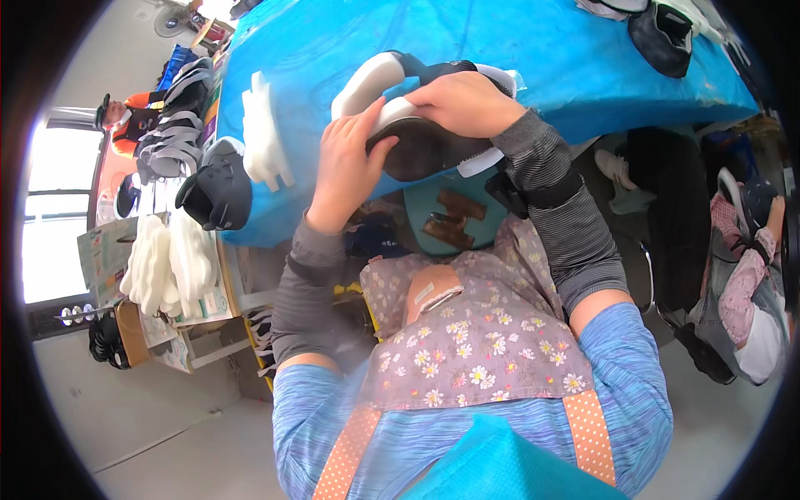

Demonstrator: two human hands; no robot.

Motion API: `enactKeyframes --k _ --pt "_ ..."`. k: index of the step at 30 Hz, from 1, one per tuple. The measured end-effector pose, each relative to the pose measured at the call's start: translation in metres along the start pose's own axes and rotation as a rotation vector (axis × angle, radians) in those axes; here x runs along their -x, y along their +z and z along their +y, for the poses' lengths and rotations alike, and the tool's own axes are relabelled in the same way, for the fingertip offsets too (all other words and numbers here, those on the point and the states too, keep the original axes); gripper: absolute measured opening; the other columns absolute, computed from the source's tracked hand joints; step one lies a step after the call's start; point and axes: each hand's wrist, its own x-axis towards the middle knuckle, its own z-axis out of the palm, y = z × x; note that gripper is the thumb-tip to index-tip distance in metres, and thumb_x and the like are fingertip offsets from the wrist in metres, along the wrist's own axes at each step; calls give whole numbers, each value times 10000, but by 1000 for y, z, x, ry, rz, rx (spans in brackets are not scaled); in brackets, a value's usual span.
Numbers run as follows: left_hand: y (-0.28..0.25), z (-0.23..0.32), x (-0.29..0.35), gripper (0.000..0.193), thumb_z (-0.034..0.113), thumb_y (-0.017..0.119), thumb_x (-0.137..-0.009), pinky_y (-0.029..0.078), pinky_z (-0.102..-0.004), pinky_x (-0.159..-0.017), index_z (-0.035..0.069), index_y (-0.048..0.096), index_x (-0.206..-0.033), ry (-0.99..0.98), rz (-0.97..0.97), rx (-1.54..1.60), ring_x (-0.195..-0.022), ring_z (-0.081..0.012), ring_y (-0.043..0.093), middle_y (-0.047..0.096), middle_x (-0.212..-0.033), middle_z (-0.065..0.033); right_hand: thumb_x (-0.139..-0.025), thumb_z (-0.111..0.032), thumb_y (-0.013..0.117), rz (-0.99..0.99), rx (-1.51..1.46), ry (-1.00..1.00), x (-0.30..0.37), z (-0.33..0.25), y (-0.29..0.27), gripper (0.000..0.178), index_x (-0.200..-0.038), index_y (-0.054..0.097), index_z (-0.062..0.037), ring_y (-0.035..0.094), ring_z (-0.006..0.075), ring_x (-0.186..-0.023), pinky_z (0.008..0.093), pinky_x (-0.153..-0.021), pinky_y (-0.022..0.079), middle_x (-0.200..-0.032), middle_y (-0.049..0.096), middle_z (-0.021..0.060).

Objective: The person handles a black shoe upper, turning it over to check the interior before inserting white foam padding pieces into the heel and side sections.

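Over the near edge of the blue-covered table [400, 29], a dark shoe [412, 150] with a white sole edge is tilted between my hands. My left hand [346, 162] grips its left end, thumb on the dark side and fingers along the white rim. On the far side, my right hand [475, 104] is closed on the white edge, its fingertips partly hidden. Just beyond lies another white-soled piece [367, 83], partly covered by my hands. To the left, white foam soles [262, 129] rest on the cover beside a black shoe upper [221, 187].
At left, a rack holds grey shoe parts [171, 146] and hanging white soles [171, 262]. Another black shoe [661, 37] sits at the far right of the table. A person [137, 117] stands far left; another person [746, 283] sits at right with a shoe.
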Motion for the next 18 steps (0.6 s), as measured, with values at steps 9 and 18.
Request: enactKeyframes --k 9,18 --pt "-10 6 -11 523 178 762 -777 434 -371 -900 123 604 -1272 -143 -107 106 -950 -290 597 667 -1033 -130 -884 -256 625 93 -215 22 -2 -9 -4 154 -997 630 -152 682 252 -800 364 -705 512 -845 712 51" --pt "8 -2 -20 260 212 775 -766 389 -348 -870 117 700 -996 -82 92 227 -807 -251 604 710 -870 -60 -871 -190 661 148 -417 -74 -3 6 7 202 -940 503 -85 666 257 -803 331 -692 498 -830 670 59"
